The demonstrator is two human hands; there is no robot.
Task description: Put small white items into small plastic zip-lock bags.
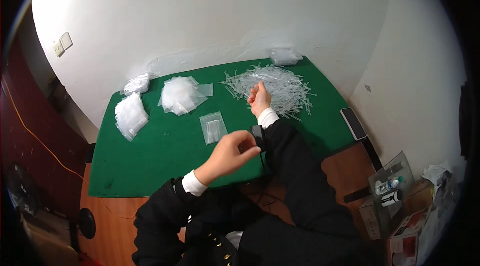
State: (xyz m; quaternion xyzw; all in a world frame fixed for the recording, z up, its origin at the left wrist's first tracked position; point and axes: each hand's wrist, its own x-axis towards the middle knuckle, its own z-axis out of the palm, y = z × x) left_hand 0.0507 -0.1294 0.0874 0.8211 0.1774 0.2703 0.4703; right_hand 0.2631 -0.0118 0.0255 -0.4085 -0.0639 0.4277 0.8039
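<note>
My right hand (pixel 260 98) is over the near left part of a pile of thin clear plastic sticks (pixel 285 91), palm turned up and fingers loosely curled, with nothing visible in them. Across my body, my left hand (pixel 231 152) reaches to the right forearm, its thumb and bent fingers apart beside a small black device (pixel 258 137) over the dark sleeve. Its fingertips are partly hidden. Just beyond the left hand lies a clear zip bag (pixel 213 127) with a row of similar sticks in it.
On the green table (pixel 150 166), a fanned stack of clear bags (pixel 179 95) and another stack of filled-looking bags (pixel 131 116) lie left. Behind them sits a plastic bundle (pixel 137 83). A clear container (pixel 285 56) stands at the back; a white-framed device (pixel 353 124) is by the right edge.
</note>
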